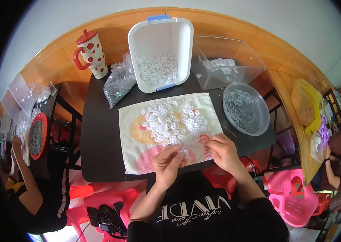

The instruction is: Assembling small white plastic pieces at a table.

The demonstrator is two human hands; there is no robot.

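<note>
My left hand [167, 164] is closed in a pinch over the near edge of a patterned towel [132, 121]. At its fingertips is a small white ring-shaped piece [185, 151], with some detail too small to make out. To its right, my right hand [223, 152] is also closed, thumb and fingertips together; whatever they hold is too small to name. Just beyond both hands, loose white oval plastic pieces [163, 123] lie heaped on the towel, with a smaller group [193, 120] to their right.
Behind the towel stands a white bin [132, 60] of white pieces, beside a clear box [235, 70]. A round clear tub [259, 117] holds small grey metal parts. A bag [118, 86] of grey parts and a spotted tumbler [94, 54] stand left. Other people sit at both sides.
</note>
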